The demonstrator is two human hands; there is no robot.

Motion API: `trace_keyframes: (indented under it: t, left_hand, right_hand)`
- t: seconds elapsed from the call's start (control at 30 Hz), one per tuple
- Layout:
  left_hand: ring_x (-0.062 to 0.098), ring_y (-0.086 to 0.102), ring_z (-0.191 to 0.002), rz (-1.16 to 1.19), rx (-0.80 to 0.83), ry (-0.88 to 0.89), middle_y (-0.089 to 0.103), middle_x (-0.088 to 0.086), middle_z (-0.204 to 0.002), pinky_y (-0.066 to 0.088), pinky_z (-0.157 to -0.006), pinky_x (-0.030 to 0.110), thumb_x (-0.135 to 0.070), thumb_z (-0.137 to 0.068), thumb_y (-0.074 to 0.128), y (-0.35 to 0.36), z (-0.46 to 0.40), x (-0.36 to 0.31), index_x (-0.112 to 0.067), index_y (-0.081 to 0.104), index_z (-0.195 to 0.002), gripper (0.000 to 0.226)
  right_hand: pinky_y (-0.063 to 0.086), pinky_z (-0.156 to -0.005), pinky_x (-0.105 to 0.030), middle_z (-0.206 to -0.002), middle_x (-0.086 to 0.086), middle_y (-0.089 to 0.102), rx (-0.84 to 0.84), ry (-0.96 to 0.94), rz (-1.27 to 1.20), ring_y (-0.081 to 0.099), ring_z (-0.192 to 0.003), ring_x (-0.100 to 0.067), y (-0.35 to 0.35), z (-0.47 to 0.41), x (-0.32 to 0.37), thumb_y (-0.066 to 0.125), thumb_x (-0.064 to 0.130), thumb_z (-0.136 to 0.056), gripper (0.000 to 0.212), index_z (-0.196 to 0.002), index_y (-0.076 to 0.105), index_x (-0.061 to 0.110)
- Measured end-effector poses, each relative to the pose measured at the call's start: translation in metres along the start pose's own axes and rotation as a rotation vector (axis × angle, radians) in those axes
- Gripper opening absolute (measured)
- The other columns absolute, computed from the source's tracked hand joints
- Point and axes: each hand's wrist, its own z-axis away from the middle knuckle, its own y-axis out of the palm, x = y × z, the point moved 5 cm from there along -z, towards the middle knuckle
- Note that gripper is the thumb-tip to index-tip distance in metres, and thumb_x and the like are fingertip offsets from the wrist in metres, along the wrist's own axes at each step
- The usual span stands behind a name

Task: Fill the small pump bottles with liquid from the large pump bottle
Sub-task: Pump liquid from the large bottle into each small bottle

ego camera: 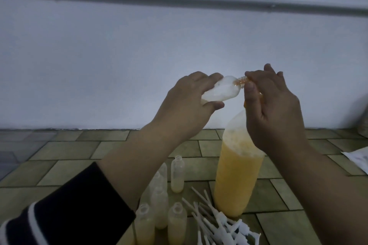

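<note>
hands: left grip (191, 103) round one small bottle (87, 90), right grip (272, 105) pinching its neck.

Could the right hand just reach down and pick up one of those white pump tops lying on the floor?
Probably not right away: the right hand is busy at the large bottle's top. Once it lets go, the pump tops lie uncovered beside that bottle, nothing in the way.

**One Striped Sleeve, One Bare Arm**

The left hand (187, 103) came from a dark sleeve (65, 211) with white stripes at its lower end. The right hand (274, 109), across from that sleeve, showed a bare, uncovered forearm.
</note>
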Motion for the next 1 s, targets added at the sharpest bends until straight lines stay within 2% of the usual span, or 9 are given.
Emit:
trace_keyframes:
  t: [0.1,0.17,0.4,0.53,0.67,0.9,1.0]
  left_hand:
    - [0.013,0.045,-0.11,-0.01,0.021,-0.012,0.053,-0.01,-0.117,0.039,-0.094,0.031,-0.03,-0.086,0.063,0.004,0.005,0.003,-0.029,0.05,-0.13,0.046]
    - [0.013,0.045,-0.109,-0.007,0.041,-0.023,0.053,-0.01,-0.117,0.04,-0.094,0.034,-0.031,-0.086,0.063,0.002,0.007,0.004,-0.029,0.05,-0.13,0.045]
    - [0.009,0.045,-0.101,0.003,0.004,0.004,0.053,-0.011,-0.114,0.038,-0.085,0.025,-0.032,-0.085,0.064,-0.008,0.001,-0.005,-0.03,0.05,-0.13,0.047]
    - [0.013,0.046,-0.109,0.006,0.008,-0.018,0.054,-0.009,-0.117,0.041,-0.092,0.033,-0.029,-0.084,0.065,0.002,0.005,-0.003,-0.027,0.052,-0.128,0.046]
    - [0.014,0.046,-0.107,0.028,0.02,-0.047,0.054,-0.009,-0.117,0.041,-0.094,0.038,-0.029,-0.084,0.065,0.001,0.009,-0.003,-0.028,0.052,-0.129,0.046]
    - [0.012,0.047,-0.101,0.038,-0.01,-0.035,0.053,-0.011,-0.11,0.043,-0.089,0.034,-0.029,-0.082,0.068,-0.009,0.004,-0.008,-0.031,0.053,-0.125,0.045]
    - [0.011,0.047,-0.1,0.065,-0.009,-0.048,0.054,-0.011,-0.111,0.043,-0.09,0.033,-0.027,-0.082,0.068,-0.003,0.006,-0.006,-0.029,0.054,-0.126,0.046]
  right_hand:
    - [0.021,-0.114,-0.031,-0.125,-0.006,0.059,0.001,0.019,-0.021,0.035,-0.136,-0.021,0.007,0.007,-0.003,0.021,0.044,-0.096,0.056,-0.121,0.057,0.01]
    - [0.021,-0.114,-0.031,-0.125,-0.004,0.06,0.043,0.019,-0.03,0.034,-0.137,-0.019,0.008,0.006,-0.002,0.017,0.048,-0.095,0.061,-0.121,0.058,0.011]
    - [0.019,-0.114,-0.03,-0.132,-0.005,0.055,0.025,0.0,-0.008,0.032,-0.138,-0.019,-0.007,-0.002,0.005,0.015,0.05,-0.094,0.065,-0.126,0.055,0.01]
    - [0.021,-0.111,-0.03,-0.132,-0.005,0.055,0.025,0.036,0.033,0.031,-0.138,-0.02,0.001,0.006,0.001,0.02,0.047,-0.095,0.059,-0.126,0.054,0.011]
    - [0.02,-0.112,-0.031,-0.136,-0.003,0.052,0.089,0.029,0.04,0.028,-0.14,-0.019,0.001,0.009,0.004,0.015,0.053,-0.092,0.065,-0.129,0.052,0.014]
    - [0.018,-0.11,-0.025,-0.131,-0.002,0.056,0.061,-0.004,0.011,0.033,-0.137,-0.019,-0.013,-0.001,0.01,0.017,0.054,-0.093,0.065,-0.123,0.057,0.013]
    - [0.027,-0.112,-0.035,-0.126,-0.006,0.059,0.009,0.002,-0.019,0.039,-0.134,-0.023,-0.007,0.002,0.006,0.021,0.047,-0.095,0.059,-0.121,0.059,0.009]
